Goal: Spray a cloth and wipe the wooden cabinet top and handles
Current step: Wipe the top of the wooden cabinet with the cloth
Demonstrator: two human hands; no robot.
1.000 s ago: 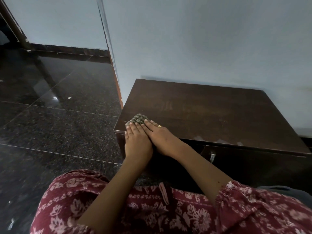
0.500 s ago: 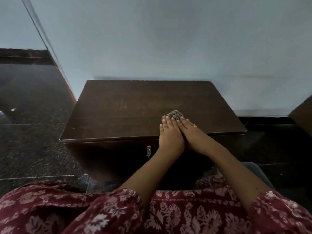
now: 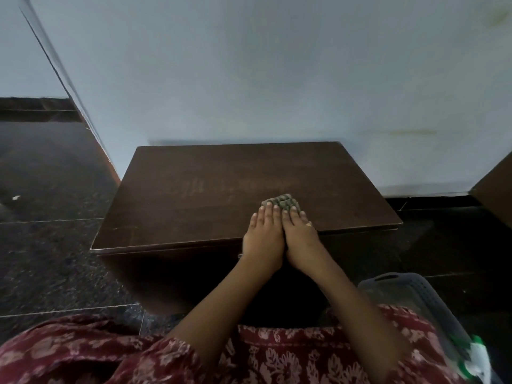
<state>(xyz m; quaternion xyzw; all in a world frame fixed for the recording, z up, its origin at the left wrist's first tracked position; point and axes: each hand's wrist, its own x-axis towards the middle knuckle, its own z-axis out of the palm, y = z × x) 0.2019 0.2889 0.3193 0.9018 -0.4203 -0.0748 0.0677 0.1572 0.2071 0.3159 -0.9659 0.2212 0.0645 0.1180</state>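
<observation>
A low dark wooden cabinet [image 3: 194,195] stands against the pale wall, its flat top facing me. A folded grey-green cloth [image 3: 282,201] lies on the top, right of the middle and near the front edge. My left hand [image 3: 264,236] and my right hand [image 3: 300,236] lie flat side by side, fingertips pressing the near part of the cloth. Most of the cloth is hidden under my fingers. A ring shows on my right hand. The cabinet's front is in deep shadow, with only a glint of a handle beside my left wrist.
Dark polished stone floor [image 3: 50,245] spreads to the left and right of the cabinet. A grey perforated plastic basket [image 3: 410,295] sits at my right knee, with something green and white [image 3: 475,358] in it. Another brown piece of furniture [image 3: 496,192] juts in at the right edge.
Both hands slid the cloth from the top's front left corner to right of the middle, then slightly farther from the front edge. The view swung right, bringing the basket into sight.
</observation>
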